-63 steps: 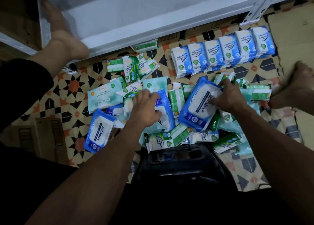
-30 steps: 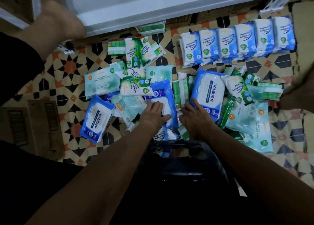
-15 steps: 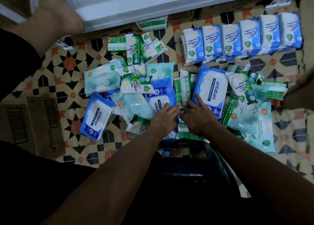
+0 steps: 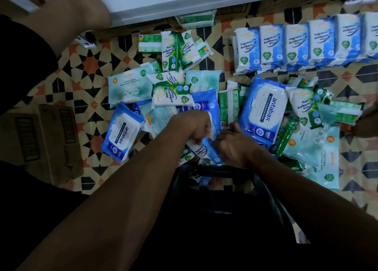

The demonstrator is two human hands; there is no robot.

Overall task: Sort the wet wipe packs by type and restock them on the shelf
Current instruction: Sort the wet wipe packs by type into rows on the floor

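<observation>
At 6 o'clock of the pile, on the patterned floor, both hands work one spot. left hand [image 4: 192,125] is curled down, fingers pinching the top of a small blue-and-white Fragrance Free pack [image 4: 201,151]; looks like it's being dug out from under the bigger packs. right hand [image 4: 233,143] is curled at the same pack's right edge; whether it pinches the pack or just holds its neighbours back I can't tell, fingertips hidden.

Likely reason for the two-hand grab: the pack is wedged at the bottom edge of the heap, against a black basket [image 4: 214,180].

At 1–2 o'clock, a sorted row of Fragrance Free packs [image 4: 302,45] stands side by side, same type, so that's the probable destination. Large antabax packs sit unsorted at 9 o'clock [image 4: 122,131] and 3 o'clock [image 4: 263,111]. Pine packs [image 4: 173,94] are mixed in at 12. Shelf edge [image 4: 184,2] runs along the top, and no pack is visible on it; restocking not started, I'd say.
</observation>
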